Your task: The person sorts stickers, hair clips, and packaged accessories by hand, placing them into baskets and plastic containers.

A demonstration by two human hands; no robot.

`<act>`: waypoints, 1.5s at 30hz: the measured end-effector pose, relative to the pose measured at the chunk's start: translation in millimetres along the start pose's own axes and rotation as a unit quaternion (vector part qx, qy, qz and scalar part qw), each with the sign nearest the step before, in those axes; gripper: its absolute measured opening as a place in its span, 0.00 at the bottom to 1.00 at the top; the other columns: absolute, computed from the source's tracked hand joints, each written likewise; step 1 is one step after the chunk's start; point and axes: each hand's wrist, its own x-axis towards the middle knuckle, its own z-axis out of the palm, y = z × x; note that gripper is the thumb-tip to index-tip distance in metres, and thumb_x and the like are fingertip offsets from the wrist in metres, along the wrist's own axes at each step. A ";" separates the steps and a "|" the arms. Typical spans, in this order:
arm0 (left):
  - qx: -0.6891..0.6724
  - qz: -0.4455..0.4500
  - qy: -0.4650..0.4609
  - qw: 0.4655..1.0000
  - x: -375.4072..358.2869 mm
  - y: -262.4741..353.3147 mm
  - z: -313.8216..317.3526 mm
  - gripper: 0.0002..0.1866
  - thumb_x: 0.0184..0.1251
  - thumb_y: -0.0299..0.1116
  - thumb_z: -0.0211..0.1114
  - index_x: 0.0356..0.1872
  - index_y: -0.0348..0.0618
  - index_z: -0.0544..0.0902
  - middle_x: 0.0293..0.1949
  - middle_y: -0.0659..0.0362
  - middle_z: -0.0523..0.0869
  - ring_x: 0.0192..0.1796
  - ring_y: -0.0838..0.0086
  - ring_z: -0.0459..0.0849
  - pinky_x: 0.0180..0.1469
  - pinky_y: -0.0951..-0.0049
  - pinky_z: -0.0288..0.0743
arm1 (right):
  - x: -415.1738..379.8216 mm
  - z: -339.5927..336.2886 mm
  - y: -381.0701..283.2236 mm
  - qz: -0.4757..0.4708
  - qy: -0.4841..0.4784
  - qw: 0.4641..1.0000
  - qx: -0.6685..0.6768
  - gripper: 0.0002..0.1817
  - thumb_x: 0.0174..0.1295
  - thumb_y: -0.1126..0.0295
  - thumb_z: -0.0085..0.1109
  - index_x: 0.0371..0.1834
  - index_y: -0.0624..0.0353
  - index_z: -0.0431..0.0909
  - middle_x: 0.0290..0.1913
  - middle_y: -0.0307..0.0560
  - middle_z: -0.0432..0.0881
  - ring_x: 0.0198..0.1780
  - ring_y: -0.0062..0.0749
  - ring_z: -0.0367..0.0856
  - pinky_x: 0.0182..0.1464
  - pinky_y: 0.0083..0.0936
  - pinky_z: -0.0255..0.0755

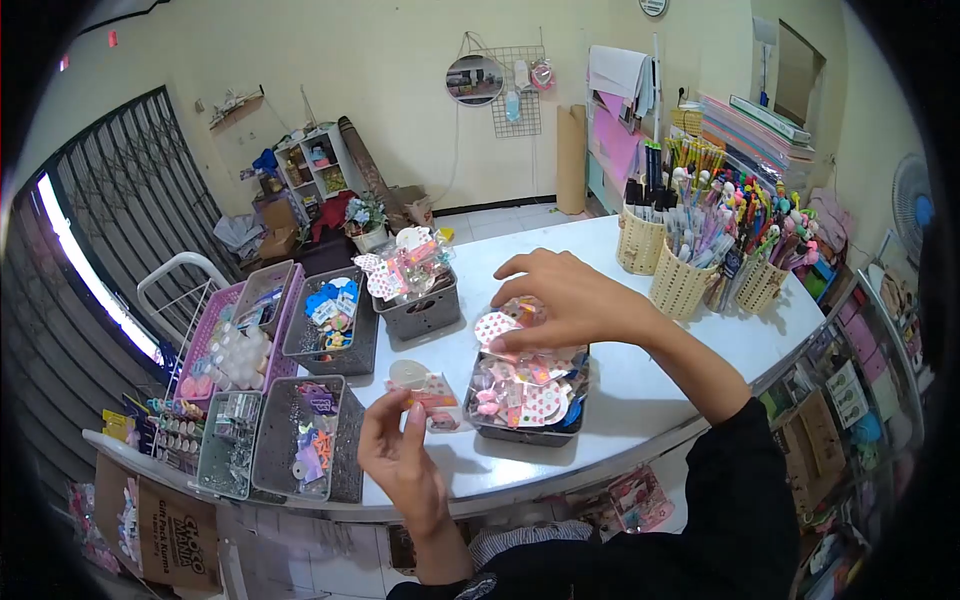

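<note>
My left hand (408, 465) pinches a small clear plastic packet with a pink and orange card (432, 390) just above the white table (500, 268). My right hand (575, 298) curves its fingers and thumb around a clear packet with a white, heart-patterned card (494, 326). That packet is over a dark grey basket (530, 434) heaped with similar pink and white packets (535, 395). Behind my right hand's fingers, part of the packet is hidden.
Left of my hands stand grey baskets of small goods (345, 470), a fuller grey basket (420, 318) and a lilac tray (205, 330). Cream woven holders (683, 285) full of pens stand at the right. A glass display case (850, 400) borders the table's right side.
</note>
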 end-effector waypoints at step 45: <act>-0.437 -0.227 -0.171 0.853 13.1 14.9 11.9 0.38 0.61 0.64 0.41 0.57 0.36 0.60 0.26 0.61 0.65 0.26 0.78 0.64 0.30 0.75 0.61 | 15.9 -23.7 -8.1 -0.067 0.020 0.980 0.187 0.22 0.49 0.57 0.63 0.43 0.61 0.76 0.40 0.48 0.80 0.46 0.34 0.76 0.50 0.27 0.67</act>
